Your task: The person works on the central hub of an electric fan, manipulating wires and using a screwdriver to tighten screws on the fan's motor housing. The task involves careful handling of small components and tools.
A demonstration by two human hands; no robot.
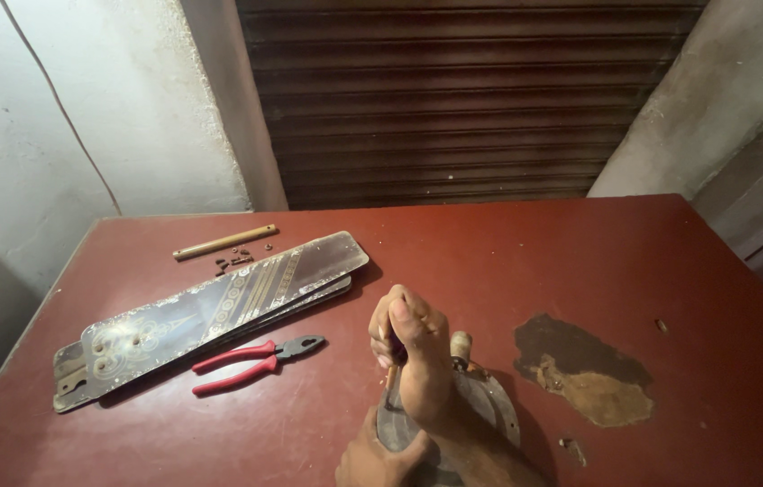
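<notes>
Motor [489,406] sits right of the pliers [255,359]; our left hand [377,460] clasps its rim, right hand [413,338] fisted round a screwdriver [392,374] (keep it upright, we judge).

Two bare forearms, no sleeves, no gloves

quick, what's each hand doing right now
Left hand: resting on the round metal fan motor housing, steadying it.
Right hand: closed around a screwdriver handle.

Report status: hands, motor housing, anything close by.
Right hand shut on screwdriver. Left hand steadies motor housing. Red pliers and stacked fan blades lie to the left, apart.
</notes>
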